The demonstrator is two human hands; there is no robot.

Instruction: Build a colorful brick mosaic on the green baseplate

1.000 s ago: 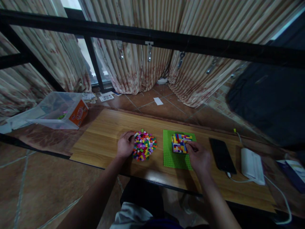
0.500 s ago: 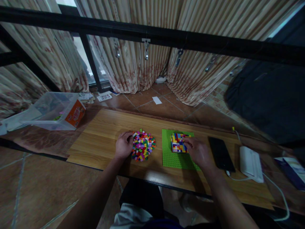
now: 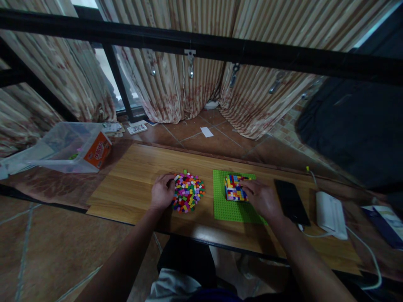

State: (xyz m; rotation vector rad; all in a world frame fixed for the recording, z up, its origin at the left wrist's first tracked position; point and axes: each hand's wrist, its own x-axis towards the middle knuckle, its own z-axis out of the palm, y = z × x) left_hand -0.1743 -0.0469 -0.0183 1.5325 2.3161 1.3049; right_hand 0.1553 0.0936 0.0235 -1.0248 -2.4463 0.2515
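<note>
A loose pile of small multicoloured building bricks (image 3: pixel 189 193) lies on the wooden board. At the pile's left edge rests my left hand (image 3: pixel 163 191), its fingers curled and closed; whatever lies between them is hidden. To the right, a green studded baseplate (image 3: pixel 231 213) carries a low rectangular block built of bricks (image 3: pixel 234 191) in yellow, blue, red and white. My right hand (image 3: pixel 260 197) reaches in from the right, thumb and fingers pinched at a brick on the block's upper right side. The fingers cover part of the block there.
Right of the baseplate lie a black phone (image 3: pixel 291 201) and a white device with a cable (image 3: pixel 331 214). A clear plastic box with an orange label (image 3: pixel 98 151) stands at the far left. The wooden board (image 3: pixel 126 180) ends at a dark front edge.
Both hands keep nearly the same places and poses. The whole view has shifted very slightly; no brick has visibly moved.
</note>
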